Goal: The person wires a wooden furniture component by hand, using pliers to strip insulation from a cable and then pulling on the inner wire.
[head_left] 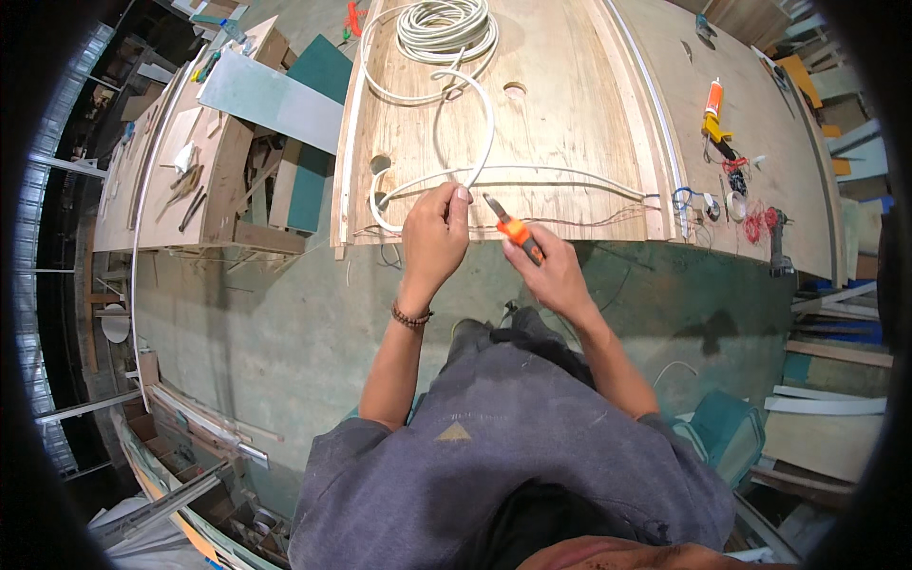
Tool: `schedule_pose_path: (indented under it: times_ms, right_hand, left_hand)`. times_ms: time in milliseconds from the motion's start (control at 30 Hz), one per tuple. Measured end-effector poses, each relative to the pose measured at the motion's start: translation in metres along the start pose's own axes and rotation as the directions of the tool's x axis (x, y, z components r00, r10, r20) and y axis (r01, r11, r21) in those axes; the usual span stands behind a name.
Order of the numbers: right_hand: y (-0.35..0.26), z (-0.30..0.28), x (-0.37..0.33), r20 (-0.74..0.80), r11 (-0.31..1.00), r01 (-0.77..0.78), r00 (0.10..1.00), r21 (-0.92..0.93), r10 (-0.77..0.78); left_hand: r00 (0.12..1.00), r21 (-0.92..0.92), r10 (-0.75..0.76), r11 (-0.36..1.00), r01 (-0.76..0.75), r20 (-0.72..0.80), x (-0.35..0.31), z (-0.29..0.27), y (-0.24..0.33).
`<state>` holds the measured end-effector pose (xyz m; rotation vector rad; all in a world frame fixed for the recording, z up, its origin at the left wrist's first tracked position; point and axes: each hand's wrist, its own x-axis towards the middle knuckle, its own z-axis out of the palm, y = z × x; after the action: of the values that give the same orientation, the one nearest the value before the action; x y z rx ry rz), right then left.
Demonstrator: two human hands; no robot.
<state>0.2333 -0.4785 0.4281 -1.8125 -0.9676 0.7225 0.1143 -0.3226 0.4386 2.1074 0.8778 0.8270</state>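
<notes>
My left hand (438, 233) pinches a white cable (492, 123) between thumb and fingers, just over the front part of a pale wooden panel (579, 104). The cable loops up from there toward a large white coil (446, 55) at the panel's far end. Close by on the right, my right hand (551, 274) is closed round pliers with orange and black handles (514, 231). Their metal tip points up toward the left hand, apart from the cable. Another cable run (541, 169) curves across the panel to its right edge.
Round holes (514, 91) pierce the panel. On the right-hand board lie a caulking gun with an orange tube (713, 106), a roll of tape (735, 206), red wire (757, 224) and a power drill (778, 242). A wooden workbench (217, 176) with offcuts stands left. A teal stool (727, 432) is at lower right.
</notes>
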Motion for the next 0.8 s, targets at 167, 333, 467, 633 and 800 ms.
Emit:
schedule_pose_path:
  times_ms: [167, 333, 467, 633, 800]
  right_hand:
    - [-0.002, -0.013, 0.011, 0.037, 0.995, 0.078, 0.996, -0.059, -0.076]
    - [-0.008, -0.019, 0.029, 0.095, 0.986, 0.071, 0.994, -0.153, -0.056]
    - [-0.011, -0.018, 0.044, 0.07, 0.972, 0.19, 0.981, -0.141, -0.181]
    - [-0.017, -0.016, 0.078, 0.028, 0.94, 0.322, 0.947, -0.108, -0.321]
    - [-0.03, -0.012, 0.109, 0.056, 0.946, 0.286, 0.958, -0.154, -0.281]
  left_hand:
    - [1.0, -0.016, -0.008, 1.0, 0.007, -0.014, -0.01, 0.011, -0.001]
    - [1.0, -0.034, 0.005, 0.999, -0.006, -0.021, -0.001, 0.012, 0.005]
    - [1.0, -0.043, 0.014, 0.999, -0.015, -0.018, 0.012, 0.01, 0.002]
    - [0.999, -0.035, 0.004, 0.999, -0.006, -0.037, 0.044, -0.002, 0.002]
    - [1.0, -0.06, 0.003, 0.998, -0.003, 0.012, 0.075, -0.017, 0.0]
